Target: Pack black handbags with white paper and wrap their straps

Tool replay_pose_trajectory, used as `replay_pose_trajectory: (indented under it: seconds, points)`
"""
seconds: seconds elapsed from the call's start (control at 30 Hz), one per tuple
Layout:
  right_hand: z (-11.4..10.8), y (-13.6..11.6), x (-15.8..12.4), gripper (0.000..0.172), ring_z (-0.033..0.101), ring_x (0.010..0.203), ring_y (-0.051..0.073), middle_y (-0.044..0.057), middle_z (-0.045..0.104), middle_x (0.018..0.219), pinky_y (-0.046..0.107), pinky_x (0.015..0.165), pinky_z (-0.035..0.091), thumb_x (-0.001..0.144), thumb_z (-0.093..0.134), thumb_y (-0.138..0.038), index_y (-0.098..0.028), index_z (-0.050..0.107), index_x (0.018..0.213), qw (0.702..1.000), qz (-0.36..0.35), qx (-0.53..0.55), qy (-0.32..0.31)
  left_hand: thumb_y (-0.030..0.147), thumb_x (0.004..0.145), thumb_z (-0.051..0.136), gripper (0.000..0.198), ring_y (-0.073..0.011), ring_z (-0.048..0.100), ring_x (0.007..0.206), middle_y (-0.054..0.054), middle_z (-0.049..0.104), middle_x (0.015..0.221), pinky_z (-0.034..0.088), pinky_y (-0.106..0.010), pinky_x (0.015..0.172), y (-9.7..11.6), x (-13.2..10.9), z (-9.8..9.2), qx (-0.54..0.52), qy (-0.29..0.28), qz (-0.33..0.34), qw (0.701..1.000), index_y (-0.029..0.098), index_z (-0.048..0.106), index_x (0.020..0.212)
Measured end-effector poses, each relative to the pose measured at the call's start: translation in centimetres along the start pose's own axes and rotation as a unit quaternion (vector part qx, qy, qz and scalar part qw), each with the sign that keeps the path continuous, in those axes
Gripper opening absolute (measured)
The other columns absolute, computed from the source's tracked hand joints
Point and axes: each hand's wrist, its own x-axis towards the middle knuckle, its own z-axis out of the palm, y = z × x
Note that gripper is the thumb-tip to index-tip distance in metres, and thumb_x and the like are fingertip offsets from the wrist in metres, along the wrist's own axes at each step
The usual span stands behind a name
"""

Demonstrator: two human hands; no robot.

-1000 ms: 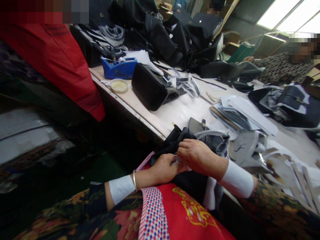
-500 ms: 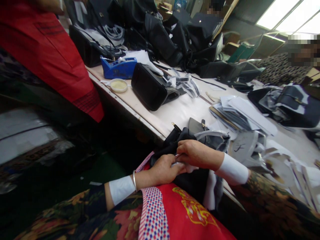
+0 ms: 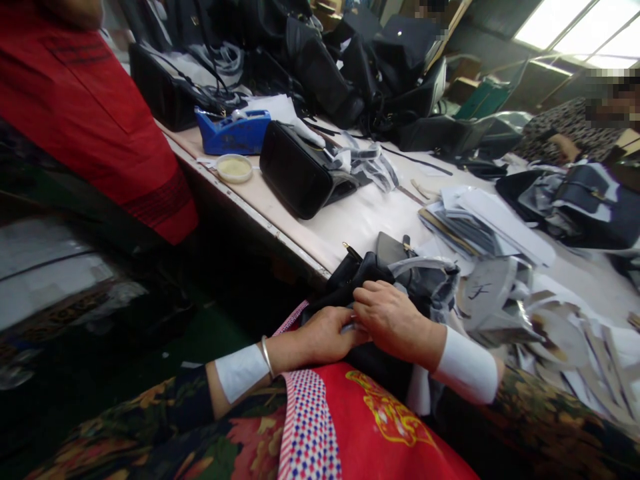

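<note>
The black bag [image 3: 363, 270] lies half over the near edge of the surface [image 3: 370, 217], sagging onto the person's lap above the red apron [image 3: 370, 420]. Pale wrapping [image 3: 430, 280] already covers its far side, while the near side is bare black, so the wrapping looks partly done. The left hand [image 3: 327, 333] pinches the bag's near part, fingers closed. The right hand [image 3: 393, 320] curls over it from above, also clenched on the bag and touching the left fingertips. A second bag [image 3: 300, 170], a blue tape dispenser [image 3: 233, 130] and stacked sheets [image 3: 480, 223] lie further along.
</note>
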Motion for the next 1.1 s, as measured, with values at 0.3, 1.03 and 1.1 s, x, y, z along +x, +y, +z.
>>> replay_pose_trajectory:
  seconds: [0.3,1.03,1.1]
  points:
    - [1.0,-0.8,-1.7,0.017,0.040,0.071,0.019,0.004,0.057,0.073,0.036,0.066,0.026,0.085,0.062,-0.013,-0.017,0.062,0.068,0.994,0.038,0.034,0.095,0.048,0.088,0.064,0.038,-0.0113,0.047,0.063,0.001,0.058,0.068,0.037,-0.023,0.057,-0.2,0.2,0.3,-0.068,0.011,-0.037,0.997,0.011,0.073,0.079]
    - [-3.1,1.4,-0.8,0.025,0.062,0.087,0.021,0.007,0.067,0.100,0.036,0.082,0.050,0.094,0.058,-0.031,-0.022,0.070,0.114,0.939,0.164,0.273,0.130,0.055,0.085,0.064,0.043,-0.0127,0.048,0.064,-0.001,0.061,0.074,0.035,-0.024,0.056,0.0,0.2,-1.2,-0.113,-0.036,-0.079,0.990,0.014,0.075,0.092]
    - [-5.1,4.6,2.4,0.032,0.063,0.092,0.023,0.010,0.068,0.103,0.039,0.087,0.050,0.091,0.060,-0.036,-0.019,0.068,0.117,0.894,0.244,0.337,0.168,0.055,0.083,0.066,0.039,-0.0155,0.056,0.069,-0.001,0.066,0.079,0.040,-0.025,0.059,-0.6,0.5,-1.7,-0.109,-0.053,-0.077,0.990,0.019,0.076,0.094]
